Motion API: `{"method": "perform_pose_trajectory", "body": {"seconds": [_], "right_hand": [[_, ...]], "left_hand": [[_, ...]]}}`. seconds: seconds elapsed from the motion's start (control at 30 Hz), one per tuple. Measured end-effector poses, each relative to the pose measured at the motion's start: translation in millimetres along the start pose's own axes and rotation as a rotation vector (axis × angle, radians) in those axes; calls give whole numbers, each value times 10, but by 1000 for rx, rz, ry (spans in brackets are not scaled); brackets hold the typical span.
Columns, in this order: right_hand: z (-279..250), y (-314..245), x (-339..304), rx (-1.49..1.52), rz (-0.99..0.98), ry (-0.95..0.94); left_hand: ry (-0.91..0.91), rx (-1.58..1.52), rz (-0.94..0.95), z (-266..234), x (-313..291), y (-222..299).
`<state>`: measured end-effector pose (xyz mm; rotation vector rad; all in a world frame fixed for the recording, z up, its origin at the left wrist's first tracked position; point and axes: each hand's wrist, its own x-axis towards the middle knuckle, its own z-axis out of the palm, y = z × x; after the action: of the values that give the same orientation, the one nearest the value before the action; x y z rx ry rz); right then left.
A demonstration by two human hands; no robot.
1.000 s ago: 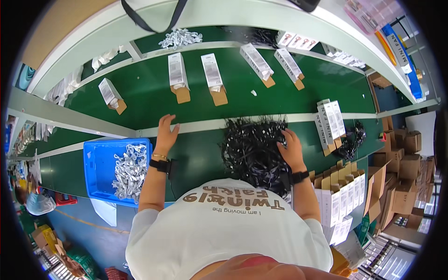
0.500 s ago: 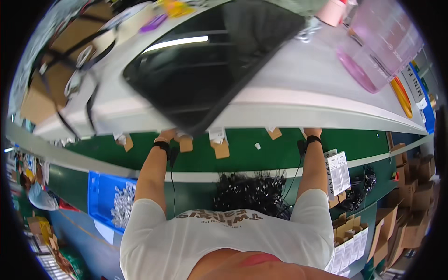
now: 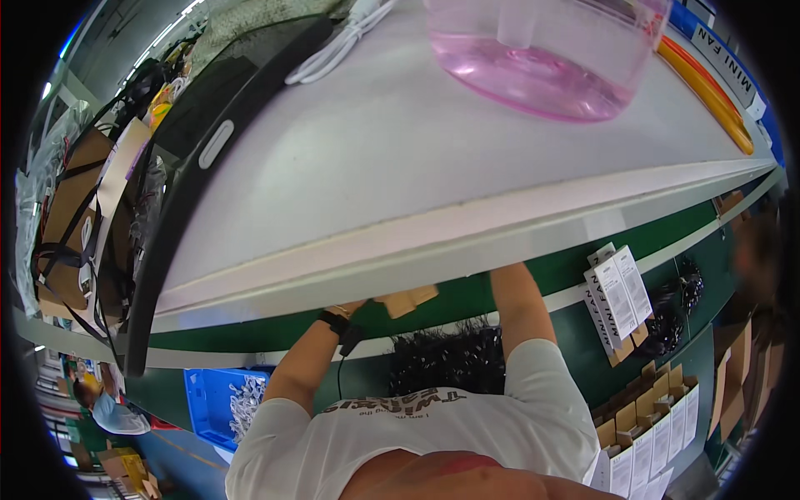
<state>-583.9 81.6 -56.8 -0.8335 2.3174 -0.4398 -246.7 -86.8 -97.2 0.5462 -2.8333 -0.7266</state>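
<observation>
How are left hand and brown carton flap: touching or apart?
Cannot tell: in the head view, the white shelf partly hides the left hand and carton flap.

Green tabletop [image 3: 575, 335]: blue bin [image 3: 198, 402] left of the left hand [image 3: 355, 307]; black heap [image 3: 446, 362] right of that hand; white boxes [image 3: 623, 292] farther right. White shelf [image 3: 400, 150] above hand: pink-tinted container [image 3: 533, 79], white cable [image 3: 343, 48].

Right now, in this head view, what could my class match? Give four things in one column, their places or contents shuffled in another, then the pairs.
Things:
1. blue bin
2. pink-tinted container
3. brown flap
4. row of open white boxes

Places or contents:
A. just right of the left hand
B. holding pale bundles
C. to the right of the right sleeve
D. on the white shelf

Pairs: 1-B, 2-D, 3-A, 4-C
</observation>
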Motion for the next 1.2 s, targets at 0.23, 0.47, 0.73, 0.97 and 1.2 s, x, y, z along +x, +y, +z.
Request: {"method": "perform_pose_trajectory", "body": {"seconds": [0.23,0.47,0.73,0.97,1.2], "right_hand": [[873,-652,-518,39,-610,592],[1427,-1014,-2137,1120,-188,-975],[1910,-825,-1842,1682,184,-600],[1785,-760,-1492,1349,236,-198],[2071,-1048,-1898,988,-16,-106]], "left_hand": [[-857,-612,-191,-589,-295,805],[-491,-210,-46,-744,69,149],[-218,36,19,-278,368,-614],[76,273,-33,-182,106,-1142],[166,143,-452,-886,-775,-823]]}}
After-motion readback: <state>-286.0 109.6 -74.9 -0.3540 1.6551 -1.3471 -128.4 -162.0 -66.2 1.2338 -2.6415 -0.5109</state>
